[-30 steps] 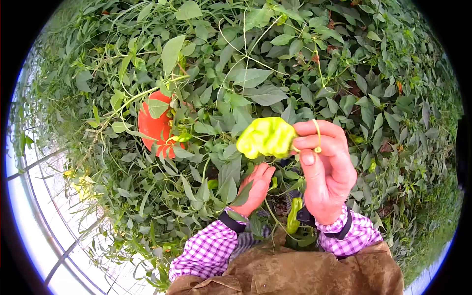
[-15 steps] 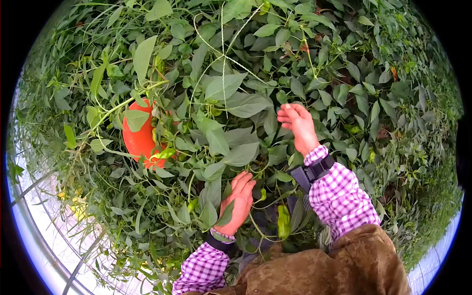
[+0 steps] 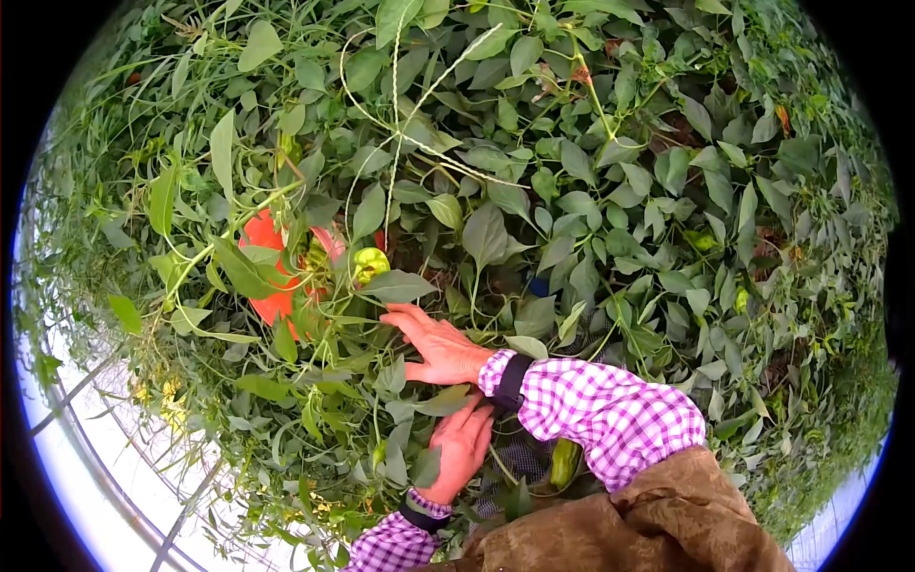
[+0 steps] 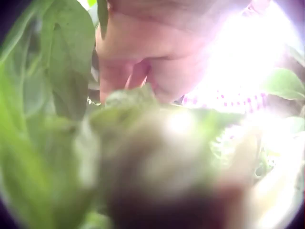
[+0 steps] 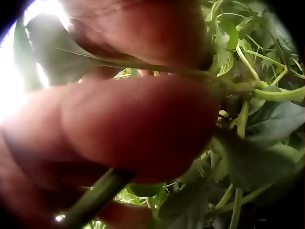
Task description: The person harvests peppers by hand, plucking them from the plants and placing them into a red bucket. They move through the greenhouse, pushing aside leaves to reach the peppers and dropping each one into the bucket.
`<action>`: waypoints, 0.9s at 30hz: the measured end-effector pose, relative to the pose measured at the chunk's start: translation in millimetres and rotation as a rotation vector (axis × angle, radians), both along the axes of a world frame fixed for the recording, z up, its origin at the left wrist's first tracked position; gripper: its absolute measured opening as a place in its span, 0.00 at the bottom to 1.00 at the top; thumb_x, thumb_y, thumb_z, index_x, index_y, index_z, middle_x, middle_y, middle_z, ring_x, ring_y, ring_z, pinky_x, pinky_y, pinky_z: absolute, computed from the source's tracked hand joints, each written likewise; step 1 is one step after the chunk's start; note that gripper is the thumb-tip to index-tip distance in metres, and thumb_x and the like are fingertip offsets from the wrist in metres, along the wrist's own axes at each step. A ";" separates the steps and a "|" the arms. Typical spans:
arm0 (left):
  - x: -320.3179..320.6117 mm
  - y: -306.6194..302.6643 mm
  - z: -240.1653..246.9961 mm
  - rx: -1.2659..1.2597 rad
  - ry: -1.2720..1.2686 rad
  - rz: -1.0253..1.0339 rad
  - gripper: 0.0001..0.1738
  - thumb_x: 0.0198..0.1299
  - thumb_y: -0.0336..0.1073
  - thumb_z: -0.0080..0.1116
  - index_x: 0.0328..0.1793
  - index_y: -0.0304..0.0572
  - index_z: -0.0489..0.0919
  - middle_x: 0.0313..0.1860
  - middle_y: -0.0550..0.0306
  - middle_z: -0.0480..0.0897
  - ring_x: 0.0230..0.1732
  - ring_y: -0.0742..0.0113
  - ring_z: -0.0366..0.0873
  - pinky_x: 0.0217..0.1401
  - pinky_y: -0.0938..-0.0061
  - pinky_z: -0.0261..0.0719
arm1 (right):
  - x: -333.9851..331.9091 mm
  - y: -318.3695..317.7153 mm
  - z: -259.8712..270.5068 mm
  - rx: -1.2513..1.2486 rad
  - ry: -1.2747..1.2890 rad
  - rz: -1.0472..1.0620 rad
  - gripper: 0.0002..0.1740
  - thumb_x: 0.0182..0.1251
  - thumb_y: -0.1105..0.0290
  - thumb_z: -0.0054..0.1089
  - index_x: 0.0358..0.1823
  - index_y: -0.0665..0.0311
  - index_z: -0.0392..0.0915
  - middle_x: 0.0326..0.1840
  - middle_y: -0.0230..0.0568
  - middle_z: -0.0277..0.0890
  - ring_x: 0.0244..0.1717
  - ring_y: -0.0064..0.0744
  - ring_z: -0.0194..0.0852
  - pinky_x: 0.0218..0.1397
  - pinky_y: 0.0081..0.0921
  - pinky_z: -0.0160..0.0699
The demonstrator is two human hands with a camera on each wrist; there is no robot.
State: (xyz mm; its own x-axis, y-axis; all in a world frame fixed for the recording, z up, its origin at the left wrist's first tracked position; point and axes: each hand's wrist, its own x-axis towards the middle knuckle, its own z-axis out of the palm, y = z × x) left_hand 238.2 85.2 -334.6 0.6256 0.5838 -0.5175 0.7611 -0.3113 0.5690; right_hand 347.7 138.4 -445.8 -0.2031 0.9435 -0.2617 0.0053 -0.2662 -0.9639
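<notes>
My right hand reaches left across the leaves, thumb and fingers spread apart, its fingertips among the foliage beside the red bucket. In the right wrist view a finger fills the middle, with a thin stem running along it. A wrinkled yellow-green pepper shows just beyond those fingertips, at the bucket's right side. My left hand lies lower down in the plants, fingers fairly straight, tips close under the right wrist; a leaf covers part of it. The left wrist view is blurred and glaring.
Dense pepper plants surround both hands. Another green pepper hangs near the brown apron. Long pale grass seed stalks rise above the leaves ahead. A slanting stem crosses in front of the bucket.
A second ago my right hand held a yellow-green pepper by its stem; half a second ago it was empty on the right. Now it has swung left towards the bucket. My left hand stays low.
</notes>
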 end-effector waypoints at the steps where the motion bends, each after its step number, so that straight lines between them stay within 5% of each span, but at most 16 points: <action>1: -1.1 3.4 8.3 0.002 -0.011 -0.025 0.14 0.55 0.30 0.61 0.49 0.40 0.81 0.54 0.51 0.80 0.51 0.50 0.79 0.54 0.65 0.78 | 2.6 -1.3 5.0 -0.071 -0.038 0.106 0.43 0.56 0.54 0.63 0.71 0.56 0.54 0.68 0.50 0.55 0.63 0.49 0.63 0.61 0.44 0.63; 6: 17.9 66.0 33.6 0.272 -0.223 0.030 0.15 0.48 0.20 0.61 0.45 0.35 0.81 0.47 0.48 0.81 0.47 0.54 0.82 0.50 0.67 0.81 | -16.5 -7.0 -7.4 -0.022 -0.042 0.076 0.38 0.55 0.54 0.64 0.66 0.58 0.62 0.70 0.53 0.52 0.65 0.52 0.62 0.64 0.45 0.64; 9: 25.0 116.0 12.9 0.425 -0.045 0.056 0.13 0.57 0.20 0.53 0.49 0.34 0.79 0.56 0.46 0.77 0.63 0.47 0.71 0.63 0.60 0.71 | -17.6 -12.4 1.3 0.068 -0.077 -0.017 0.33 0.54 0.54 0.67 0.58 0.63 0.69 0.73 0.54 0.47 0.68 0.55 0.59 0.67 0.42 0.65; 12: -0.8 137.6 -17.9 0.546 0.165 0.157 0.15 0.60 0.25 0.53 0.54 0.36 0.76 0.62 0.44 0.73 0.63 0.45 0.70 0.65 0.61 0.68 | -14.7 -11.6 5.7 0.077 -0.090 -0.007 0.33 0.53 0.55 0.68 0.56 0.65 0.70 0.73 0.54 0.46 0.68 0.55 0.58 0.66 0.42 0.66; 19: -36.1 127.5 -37.8 0.495 0.146 0.371 0.14 0.60 0.30 0.57 0.52 0.37 0.75 0.53 0.46 0.78 0.54 0.47 0.74 0.57 0.60 0.71 | -15.8 -12.1 11.4 0.033 -0.089 0.100 0.32 0.54 0.54 0.68 0.54 0.67 0.69 0.74 0.49 0.45 0.68 0.53 0.58 0.67 0.41 0.65; 22: -45.5 126.5 -41.8 0.326 0.051 0.756 0.16 0.58 0.33 0.64 0.50 0.36 0.74 0.42 0.50 0.80 0.43 0.57 0.78 0.50 0.67 0.74 | -22.7 -18.6 7.0 0.104 -0.138 0.110 0.32 0.55 0.54 0.67 0.56 0.62 0.67 0.74 0.50 0.44 0.68 0.55 0.58 0.65 0.41 0.67; 23: -46.3 127.3 -45.0 0.474 0.009 0.691 0.17 0.56 0.33 0.66 0.50 0.36 0.75 0.38 0.52 0.80 0.39 0.62 0.77 0.46 0.69 0.74 | -20.1 -16.5 9.6 0.091 -0.125 0.116 0.31 0.55 0.54 0.67 0.55 0.64 0.68 0.74 0.49 0.45 0.69 0.54 0.58 0.66 0.41 0.66; 27: -62.0 111.6 -43.9 0.206 0.073 0.907 0.19 0.58 0.30 0.62 0.56 0.37 0.75 0.39 0.50 0.82 0.42 0.64 0.78 0.49 0.70 0.74 | -19.4 -13.5 12.4 0.093 -0.116 0.135 0.30 0.55 0.55 0.67 0.54 0.64 0.69 0.73 0.48 0.49 0.68 0.52 0.59 0.65 0.41 0.66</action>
